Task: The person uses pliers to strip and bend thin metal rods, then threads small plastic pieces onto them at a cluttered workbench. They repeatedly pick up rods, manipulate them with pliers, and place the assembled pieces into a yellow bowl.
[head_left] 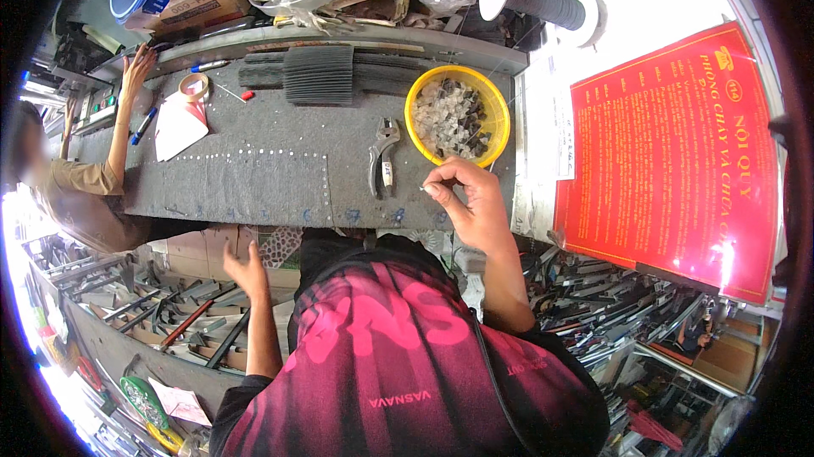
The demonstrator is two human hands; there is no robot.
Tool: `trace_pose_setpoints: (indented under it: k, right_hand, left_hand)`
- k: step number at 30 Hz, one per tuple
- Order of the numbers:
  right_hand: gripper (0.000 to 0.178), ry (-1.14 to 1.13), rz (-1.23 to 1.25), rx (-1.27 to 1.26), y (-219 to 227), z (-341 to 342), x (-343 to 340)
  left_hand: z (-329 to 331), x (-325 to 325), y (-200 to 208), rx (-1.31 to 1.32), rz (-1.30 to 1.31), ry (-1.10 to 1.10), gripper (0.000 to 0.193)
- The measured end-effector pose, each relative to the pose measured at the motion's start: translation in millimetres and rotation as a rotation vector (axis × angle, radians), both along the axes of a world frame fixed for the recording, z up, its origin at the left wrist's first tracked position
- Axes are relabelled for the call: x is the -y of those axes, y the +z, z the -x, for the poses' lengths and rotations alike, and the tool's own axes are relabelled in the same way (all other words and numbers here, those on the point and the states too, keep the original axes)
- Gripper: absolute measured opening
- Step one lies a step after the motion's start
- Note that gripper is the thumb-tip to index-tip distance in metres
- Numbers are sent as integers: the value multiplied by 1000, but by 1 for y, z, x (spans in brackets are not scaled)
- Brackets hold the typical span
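Observation:
My right hand point(471, 204) is raised over the near right part of the grey worktop point(254, 130). Thumb and forefinger pinch a small pale piece point(424, 187), too small to name. Just beyond that hand stands a round yellow basket point(507, 118) with many small clear and black plastic pieces point(454, 118) in it. A pair of metal pliers point(383, 156) lies left of the basket, apart from my fingers. Off the worktop's front edge, my left hand point(246, 269) hangs in the air, fingers apart, holding nothing.
Pleated dark mesh point(318, 75) lies at the back of the worktop. Farther left are a tape roll point(193, 86), paper point(180, 128) and markers. A co-worker's arm point(125, 118) rests at the left end. A thread spool point(543, 3) and red sign point(670, 160) are right.

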State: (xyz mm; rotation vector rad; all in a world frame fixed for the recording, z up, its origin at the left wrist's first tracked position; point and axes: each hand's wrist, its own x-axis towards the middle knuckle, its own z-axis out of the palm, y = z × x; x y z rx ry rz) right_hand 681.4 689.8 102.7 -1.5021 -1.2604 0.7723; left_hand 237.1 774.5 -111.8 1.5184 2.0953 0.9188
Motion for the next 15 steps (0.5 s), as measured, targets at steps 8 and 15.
trace_pose_setpoints:
  k: [8, 15]
  right_hand:
    - [10, 144, -47, 54, 41, 2, 3]
    - [12, 80, -71, 100, 70, -8, 24]
  left_hand:
    - [-142, -26, 166, 602, -119, -931, 44]
    - [-267, -26, 247, 671, -239, -1432, 19]
